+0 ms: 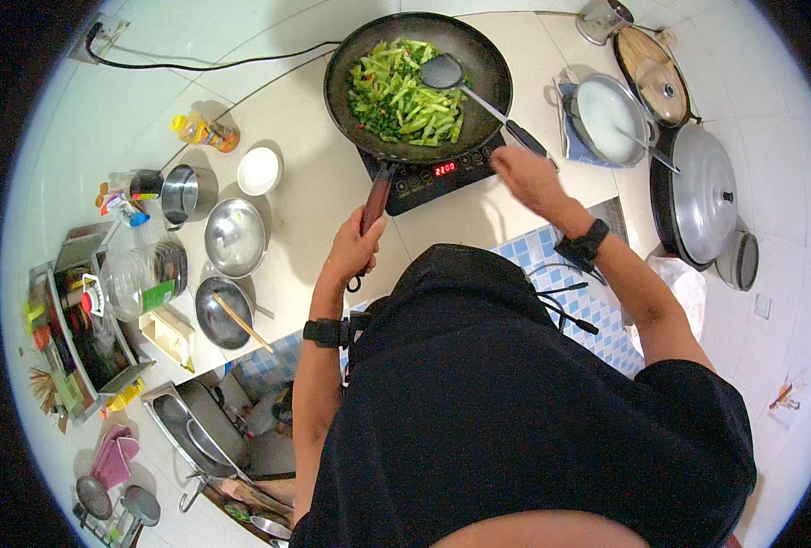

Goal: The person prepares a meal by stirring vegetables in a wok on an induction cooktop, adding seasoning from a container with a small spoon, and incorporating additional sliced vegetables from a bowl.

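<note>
A dark wok (340, 96) sits on a black induction cooker (412, 195) with a lit red display. Chopped green vegetables (409, 96) with small red bits lie in the wok. My left hand (356, 248) is closed around the wok's brown handle (376, 202). A spatula (484, 103) leans over the wok's right rim, its grey blade on the vegetables and its black grip sticking out. My right hand (530, 183), slightly blurred, is just below that grip with its fingers curled. Whether anything is between those fingers is hidden.
Left on the counter are a white bowl (259, 171), a yellow-capped bottle (205, 132), a steel pot (185, 194), a metal bowl (235, 238) and a dark bowl with chopsticks (220, 325). To the right stand a pot of whitish liquid (607, 113) and a large lidded pan (703, 195). A black cable (213, 67) runs behind.
</note>
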